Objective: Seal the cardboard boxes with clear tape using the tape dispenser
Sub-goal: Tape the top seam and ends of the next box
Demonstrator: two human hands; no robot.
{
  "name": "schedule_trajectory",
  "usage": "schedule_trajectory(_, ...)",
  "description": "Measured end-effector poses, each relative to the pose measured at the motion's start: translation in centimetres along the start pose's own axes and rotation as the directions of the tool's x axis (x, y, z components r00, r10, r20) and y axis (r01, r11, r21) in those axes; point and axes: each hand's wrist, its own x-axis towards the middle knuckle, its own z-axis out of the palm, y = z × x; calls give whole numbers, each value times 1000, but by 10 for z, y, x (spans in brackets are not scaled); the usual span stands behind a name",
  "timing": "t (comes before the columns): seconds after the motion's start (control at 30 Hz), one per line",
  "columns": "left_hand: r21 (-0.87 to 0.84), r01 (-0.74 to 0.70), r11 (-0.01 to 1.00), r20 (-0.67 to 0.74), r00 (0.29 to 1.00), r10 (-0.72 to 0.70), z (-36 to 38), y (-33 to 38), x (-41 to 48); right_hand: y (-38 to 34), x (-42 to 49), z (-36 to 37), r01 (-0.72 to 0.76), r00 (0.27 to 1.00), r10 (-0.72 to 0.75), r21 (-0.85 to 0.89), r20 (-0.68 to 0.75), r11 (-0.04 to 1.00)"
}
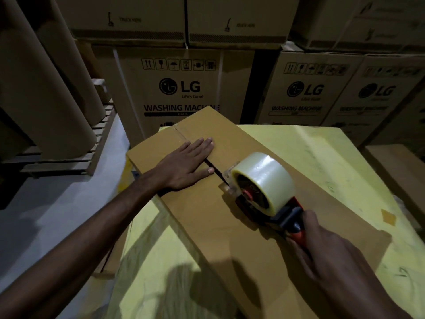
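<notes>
A flat brown cardboard box lies diagonally on a yellow table top. Its two top flaps meet at a dark seam, and clear tape covers the seam's far end. My left hand lies flat with straight fingers across the seam, pressing the flaps down. My right hand grips the red and black handle of the tape dispenser. The dispenser carries a large roll of clear tape, and its front end sits on the seam just right of my left thumb.
Stacked LG washing machine cartons form a wall behind the table. Large brown paper rolls lean on a wooden pallet at the left. Grey floor shows at the left. A small brown tape scrap lies on the table at the right.
</notes>
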Motion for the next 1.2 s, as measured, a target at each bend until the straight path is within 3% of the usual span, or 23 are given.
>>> schedule_trajectory(0.1,-2,-166,986,20,986,166,0,41,-14,1,1,-1,10,1000,-9,-22,27,1000)
schedule_trajectory(0.2,38,-275,961,-60,959,277,5,97,-36,-2,0,-6,12,999,-10,-43,45,999)
schedule_trajectory(0.33,19,-160,987,-68,985,161,4,128,-48,-4,-5,-12,12,998,-9,-47,54,999)
schedule_trajectory(0.77,133,-110,985,21,994,108,8,134,-47,21,-22,-9,180,983,-181,19,23,983)
schedule_trajectory(1.2,100,-131,986,30,991,128,13,129,-47,74,-107,-10,-36,999,35,21,30,999)
